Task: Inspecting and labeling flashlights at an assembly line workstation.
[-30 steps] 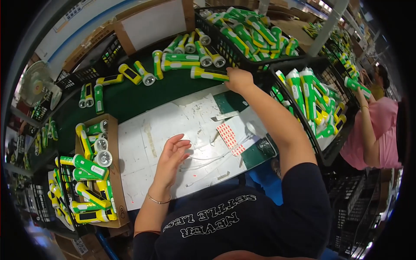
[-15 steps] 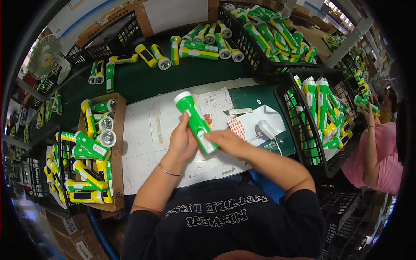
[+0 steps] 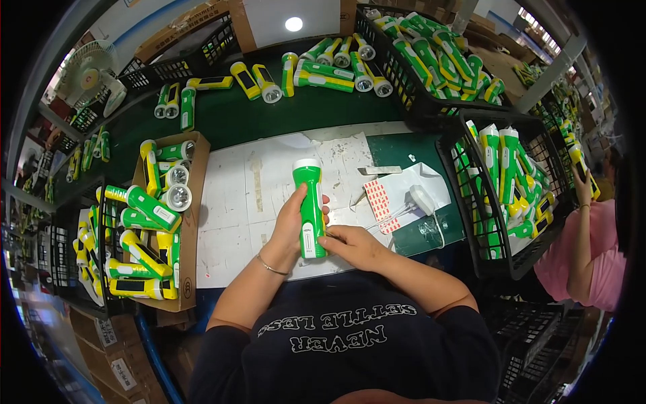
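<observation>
A green flashlight [image 3: 311,209] with a white head and a yellow edge stands almost upright in the picture, lamp end pointing away from me. My left hand [image 3: 289,225] wraps around its body from the left, the fingertips showing on the far side. At the tail end my right hand [image 3: 356,247] pinches the flashlight's right side with thumb and fingers. A round bright spot of light [image 3: 294,24] falls on the upright pale board [image 3: 266,20] at the back. Under my hands lies a stained white work sheet [image 3: 232,202].
On the left, a cardboard box [image 3: 195,222] holds several flashlights. Black crates [image 3: 515,266] full of them stand on the right, more flashlights [image 3: 323,75] lie along the green bench [image 3: 235,118]. A red-patterned sheet [image 3: 380,202] and white plug with cord [image 3: 422,198] lie right. A co-worker in pink [image 3: 589,256] holds a flashlight.
The flashlight has turned from a slant to nearly upright. My right hand has slid down along its tail. A bright spot now shows on the back board.
</observation>
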